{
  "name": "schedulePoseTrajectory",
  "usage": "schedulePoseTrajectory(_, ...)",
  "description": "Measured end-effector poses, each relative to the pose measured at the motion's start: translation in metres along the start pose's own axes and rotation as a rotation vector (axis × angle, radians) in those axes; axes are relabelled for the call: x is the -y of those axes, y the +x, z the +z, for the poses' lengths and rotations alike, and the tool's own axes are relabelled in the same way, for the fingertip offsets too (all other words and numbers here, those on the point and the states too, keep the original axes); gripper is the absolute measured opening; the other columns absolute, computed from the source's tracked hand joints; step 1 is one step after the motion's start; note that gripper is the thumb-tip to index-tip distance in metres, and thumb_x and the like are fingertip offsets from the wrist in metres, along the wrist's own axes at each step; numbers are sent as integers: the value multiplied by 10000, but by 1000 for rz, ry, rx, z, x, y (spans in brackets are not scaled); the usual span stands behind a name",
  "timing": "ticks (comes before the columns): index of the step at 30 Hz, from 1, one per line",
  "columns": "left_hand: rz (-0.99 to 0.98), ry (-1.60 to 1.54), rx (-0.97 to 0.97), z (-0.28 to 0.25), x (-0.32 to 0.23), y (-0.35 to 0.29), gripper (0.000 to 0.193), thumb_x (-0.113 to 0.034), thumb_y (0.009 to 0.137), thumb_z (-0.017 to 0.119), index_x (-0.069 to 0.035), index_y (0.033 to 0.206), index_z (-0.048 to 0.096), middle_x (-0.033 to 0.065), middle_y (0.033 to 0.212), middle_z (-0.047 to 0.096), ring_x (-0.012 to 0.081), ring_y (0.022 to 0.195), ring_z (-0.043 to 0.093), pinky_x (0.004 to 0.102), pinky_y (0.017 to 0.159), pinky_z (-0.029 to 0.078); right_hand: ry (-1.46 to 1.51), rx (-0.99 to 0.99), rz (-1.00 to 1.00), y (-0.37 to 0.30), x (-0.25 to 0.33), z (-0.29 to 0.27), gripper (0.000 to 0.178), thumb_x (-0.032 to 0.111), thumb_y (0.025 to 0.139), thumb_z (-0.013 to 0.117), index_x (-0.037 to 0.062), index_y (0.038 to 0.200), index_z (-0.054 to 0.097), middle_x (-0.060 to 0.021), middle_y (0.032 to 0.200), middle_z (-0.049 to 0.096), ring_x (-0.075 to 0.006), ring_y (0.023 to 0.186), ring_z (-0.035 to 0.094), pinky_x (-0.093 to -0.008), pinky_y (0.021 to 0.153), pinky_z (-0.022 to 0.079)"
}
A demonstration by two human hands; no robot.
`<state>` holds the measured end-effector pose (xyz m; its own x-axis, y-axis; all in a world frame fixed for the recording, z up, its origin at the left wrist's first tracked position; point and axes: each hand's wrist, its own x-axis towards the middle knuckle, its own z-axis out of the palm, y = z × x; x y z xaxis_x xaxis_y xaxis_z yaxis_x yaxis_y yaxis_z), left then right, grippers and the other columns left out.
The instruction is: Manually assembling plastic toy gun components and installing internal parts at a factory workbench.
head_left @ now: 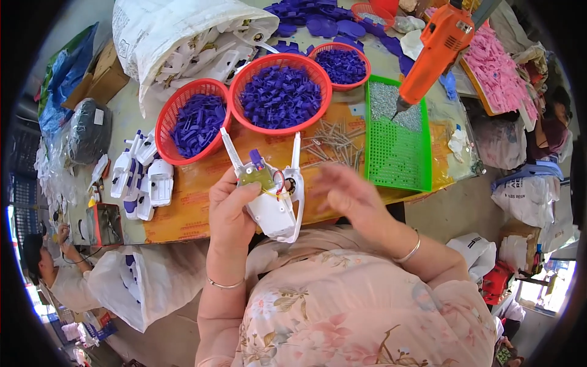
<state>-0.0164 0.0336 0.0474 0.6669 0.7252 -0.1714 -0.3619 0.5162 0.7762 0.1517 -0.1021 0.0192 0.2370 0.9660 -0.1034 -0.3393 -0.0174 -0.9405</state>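
Note:
My left hand point(232, 205) is closed on a white plastic housing point(272, 215) with two long arms pointing away from me. Its thumb lies by a small green circuit board point(255, 177) inside the housing. A purple part point(256, 158) stands at the board's far edge, with thin red and yellow wires beside it and a dark round piece point(290, 185) to the right. Just right of the housing, my right hand point(351, 194) is blurred, fingers loosely apart, with nothing visible in it. Beyond it lie loose metal pins point(335, 144).
Red baskets point(269, 129) of purple parts stand beyond the housing. A green perforated tray point(400, 186) holds small screws, under a hanging orange electric screwdriver point(435, 52). White housings point(160, 183) lie left, near a white sack point(147, 37). Another person point(46, 263) sits far left.

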Motion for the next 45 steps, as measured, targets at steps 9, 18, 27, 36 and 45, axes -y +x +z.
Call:
schedulePoseTrajectory(9, 21, -45, 37, 3, 5, -3, 359, 14, 717, 526, 89, 1068, 540, 206, 981, 629, 288, 859, 652, 396, 789, 545, 477, 249, 266, 10, -9, 20, 626, 141, 816, 645, 12, 1353, 350, -98, 1213, 529, -194, 1061, 555, -350, 924, 451)
schedulePoseTrajectory(18, 238, 277, -31, 15, 24, -12, 379, 83, 829, 466, 27, 1203, 480, 93, 1046, 616, 131, 938, 596, 281, 833, 487, 12, 93, -164, 13, 8, 24, 782, 63, 674, 716, 8, 1350, 328, -98, 1237, 488, -185, 1138, 483, -346, 988, 378)
schedulePoseTrajectory(27, 131, 146, -130, 14, 42, -6, 315, 23, 836, 524, 5, 1150, 515, 53, 1006, 604, 115, 872, 586, 257, 753, 488, -540, 228, -279, 14, 24, 21, 705, 125, 670, 709, -17, 1295, 416, -115, 1209, 497, -214, 1140, 480, -342, 980, 372)
schedulePoseTrajectory(36, 29, 42, -134, 5, 48, -3, 254, 56, 798, 588, 15, 1047, 566, 83, 940, 635, 142, 809, 615, 286, 734, 514, -22, 206, 58, 15, 23, 10, 641, 86, 678, 693, -22, 1268, 464, -67, 1120, 478, -163, 1043, 508, -300, 874, 447)
schedulePoseTrajectory(45, -80, -134, 69, 2, 56, -8, 345, 31, 818, 611, -5, 1152, 531, 99, 1049, 624, 177, 909, 622, 312, 786, 522, -549, 49, -161, 18, 9, 11, 632, 94, 719, 677, -14, 1292, 435, -82, 1139, 486, -176, 1073, 506, -297, 891, 441)
